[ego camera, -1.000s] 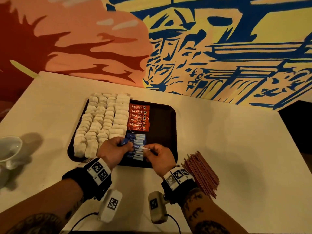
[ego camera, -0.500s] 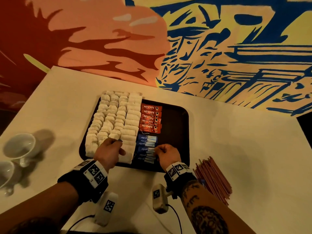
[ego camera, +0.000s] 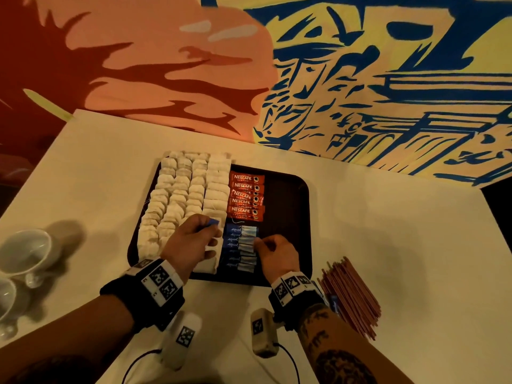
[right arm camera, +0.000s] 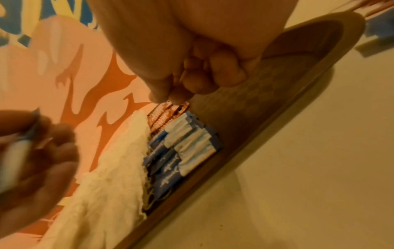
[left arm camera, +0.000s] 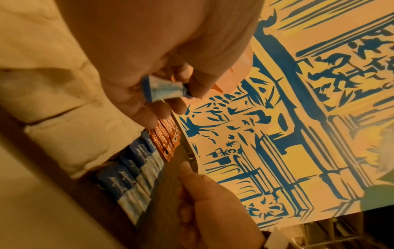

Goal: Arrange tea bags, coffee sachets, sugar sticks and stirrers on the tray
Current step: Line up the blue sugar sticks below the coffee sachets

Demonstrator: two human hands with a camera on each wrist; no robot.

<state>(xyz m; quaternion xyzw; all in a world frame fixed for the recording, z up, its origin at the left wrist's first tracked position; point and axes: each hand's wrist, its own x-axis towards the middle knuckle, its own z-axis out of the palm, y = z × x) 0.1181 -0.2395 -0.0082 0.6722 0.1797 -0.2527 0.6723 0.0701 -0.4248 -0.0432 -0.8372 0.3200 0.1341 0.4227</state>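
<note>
Here we hold a blue sachet (left arm camera: pixel 165 90) pinched in our left hand (ego camera: pixel 191 241) above the tea bags (ego camera: pixel 182 195). Our right hand (ego camera: pixel 277 254) has its fingers curled with nothing in them, fingertips at the row of blue sticks (ego camera: pixel 239 246) on the tray (ego camera: pixel 288 206). Beyond lie the red coffee sachets (ego camera: pixel 246 196). The stirrers (ego camera: pixel 350 293) sit on the table (ego camera: pixel 401 245), right of the tray.

left hand (right arm camera: pixel 32 151) blurred in right wrist view, cups (ego camera: pixel 16 261) cut off
</note>
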